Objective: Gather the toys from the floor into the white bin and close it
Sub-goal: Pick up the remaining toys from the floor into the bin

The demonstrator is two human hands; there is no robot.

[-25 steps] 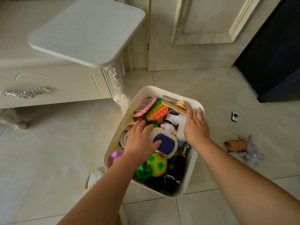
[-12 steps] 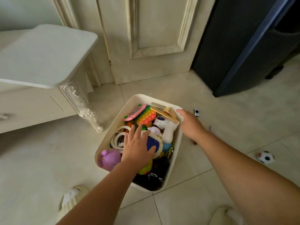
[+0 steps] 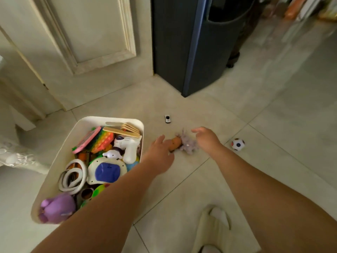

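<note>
The white bin (image 3: 54, 167) stands open on the tiled floor at the left, heaped with several toys, among them a purple figure (image 3: 56, 207) and white rings (image 3: 72, 175). To its right lies a plush toy (image 3: 184, 144) with an orange-brown body and grey-purple fur. My left hand (image 3: 159, 154) hovers by its orange end with fingers spread. My right hand (image 3: 207, 138) reaches over its furry end, fingers loose, holding nothing. A tiny white toy car (image 3: 168, 118) sits farther back. A small football (image 3: 238, 144) lies at the right.
A dark cabinet (image 3: 182, 42) stands at the back, a cream panelled door (image 3: 91, 42) to its left. The carved leg of a white table (image 3: 16, 157) is at the far left. My slippered foot (image 3: 217, 227) is at the bottom.
Both hands have left the bin and moved right toward the plush toy. The view has swung right, so the bin now sits at the left.
</note>
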